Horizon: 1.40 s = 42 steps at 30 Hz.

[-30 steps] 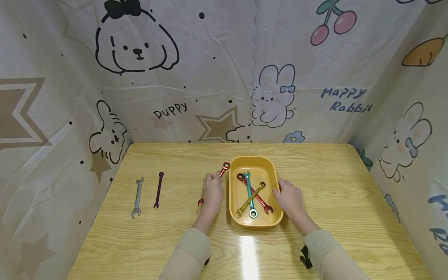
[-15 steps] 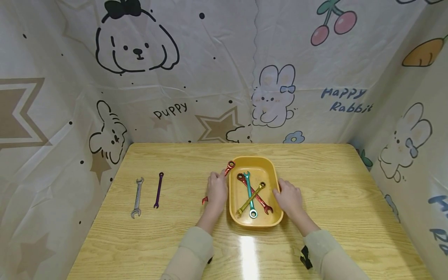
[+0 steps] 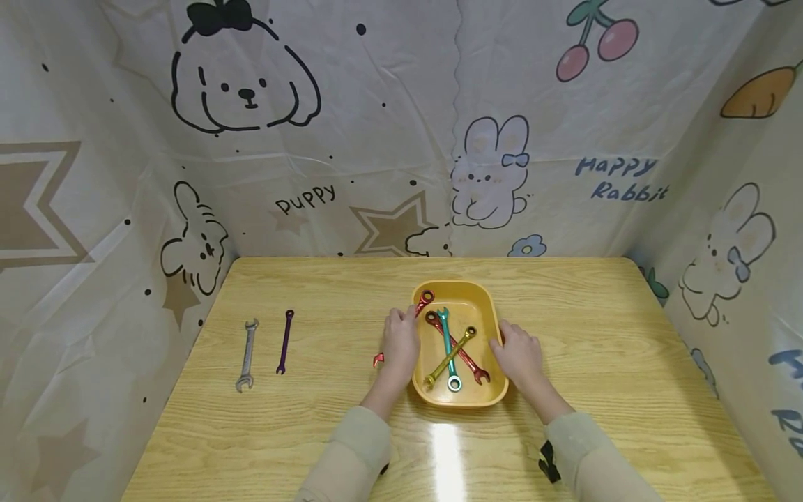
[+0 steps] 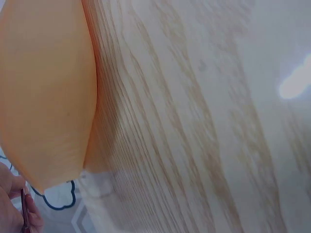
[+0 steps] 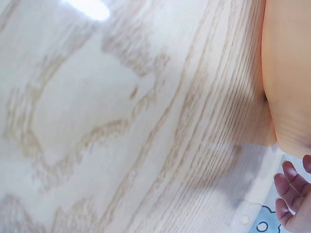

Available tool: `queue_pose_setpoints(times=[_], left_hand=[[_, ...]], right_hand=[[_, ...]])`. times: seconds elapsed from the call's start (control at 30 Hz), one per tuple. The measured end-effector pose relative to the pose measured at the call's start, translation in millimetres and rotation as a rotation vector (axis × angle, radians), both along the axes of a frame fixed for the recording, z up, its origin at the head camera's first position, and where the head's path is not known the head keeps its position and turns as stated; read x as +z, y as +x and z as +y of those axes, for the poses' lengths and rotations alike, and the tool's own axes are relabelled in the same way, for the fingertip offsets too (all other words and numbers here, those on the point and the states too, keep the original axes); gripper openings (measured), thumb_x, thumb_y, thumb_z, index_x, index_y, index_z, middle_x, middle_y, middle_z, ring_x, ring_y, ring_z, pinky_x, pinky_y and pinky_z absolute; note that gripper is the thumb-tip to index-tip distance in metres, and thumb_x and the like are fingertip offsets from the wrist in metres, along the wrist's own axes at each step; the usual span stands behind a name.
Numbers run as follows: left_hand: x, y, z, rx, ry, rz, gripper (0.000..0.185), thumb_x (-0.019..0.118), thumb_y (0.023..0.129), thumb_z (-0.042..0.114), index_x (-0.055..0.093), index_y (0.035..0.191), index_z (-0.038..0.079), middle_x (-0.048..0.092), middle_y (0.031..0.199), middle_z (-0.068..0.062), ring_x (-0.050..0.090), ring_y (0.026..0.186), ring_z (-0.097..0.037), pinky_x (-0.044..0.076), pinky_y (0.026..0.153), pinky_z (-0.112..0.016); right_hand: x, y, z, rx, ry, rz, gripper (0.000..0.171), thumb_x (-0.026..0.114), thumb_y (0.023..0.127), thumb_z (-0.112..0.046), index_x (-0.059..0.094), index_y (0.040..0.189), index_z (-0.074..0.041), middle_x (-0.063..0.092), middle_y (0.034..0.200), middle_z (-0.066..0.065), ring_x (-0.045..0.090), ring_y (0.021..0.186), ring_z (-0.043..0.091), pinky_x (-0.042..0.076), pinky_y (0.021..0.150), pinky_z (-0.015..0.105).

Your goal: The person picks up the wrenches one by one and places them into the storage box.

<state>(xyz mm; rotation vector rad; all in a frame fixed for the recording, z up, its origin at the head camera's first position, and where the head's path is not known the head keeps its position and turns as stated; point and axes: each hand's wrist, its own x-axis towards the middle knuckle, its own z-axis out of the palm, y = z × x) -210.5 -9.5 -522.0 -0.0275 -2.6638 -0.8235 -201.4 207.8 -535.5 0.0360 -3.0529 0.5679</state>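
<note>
In the head view my left hand (image 3: 401, 341) grips a red combination wrench (image 3: 426, 298) at its middle. The wrench's ring end reaches over the left rim of a yellow tray (image 3: 460, 399), and its open end sticks out on the hand's other side. My right hand (image 3: 519, 354) holds the tray's right rim, thumb over the edge. A second red wrench (image 3: 473, 367), a teal wrench (image 3: 446, 335) and a gold wrench (image 3: 461, 341) lie crossed inside the tray. Each wrist view catches only part of its hand, beside the tray's outer wall.
A silver open-end wrench (image 3: 247, 354) and a thin purple wrench (image 3: 285, 341) lie on the left of the wooden table (image 3: 596, 300). A printed cloth (image 3: 351, 139) hangs along the back and both sides.
My left hand has moved right with the red wrench, whose ring end has passed from outside the tray to over its inside. The right hand and tray have stayed put.
</note>
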Motion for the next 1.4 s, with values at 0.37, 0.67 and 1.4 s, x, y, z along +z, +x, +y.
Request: queue_pose_setpoints(times=[0.37,0.67,1.4], left_hand=[[1.1,0.5,13.4,-0.004,-0.009,0.03,0.025,0.06,0.087,0.012,0.065,0.111,0.009,0.051,0.084,-0.012,0.052,0.075,-0.025,0.048,0.062,-0.035],[2.9,0.1,22.8,-0.024,-0.047,0.046,0.023,0.06,0.086,0.012,0.066,0.108,0.009,0.051,0.082,-0.011,0.052,0.073,-0.024,0.048,0.061,-0.033],[4.0,-1.0,43.3,-0.067,-0.166,-0.008,0.027,0.059,0.085,0.007,0.064,0.112,0.008,0.051,0.084,-0.011,0.051,0.074,-0.021,0.046,0.066,-0.027]], right_hand=[[0.8,0.6,-0.4,0.002,-0.001,0.007,0.038,0.053,0.087,-0.026,0.053,0.117,-0.002,0.06,0.104,0.021,0.056,0.094,0.04,0.037,0.075,0.049],[-0.1,0.5,-0.1,0.006,-0.007,0.023,0.039,0.053,0.087,-0.026,0.053,0.117,-0.002,0.06,0.103,0.022,0.057,0.094,0.04,0.038,0.076,0.05],[1.0,0.0,0.3,0.007,-0.009,0.002,0.041,0.053,0.087,-0.026,0.052,0.12,-0.001,0.059,0.106,0.023,0.056,0.096,0.041,0.037,0.078,0.05]])
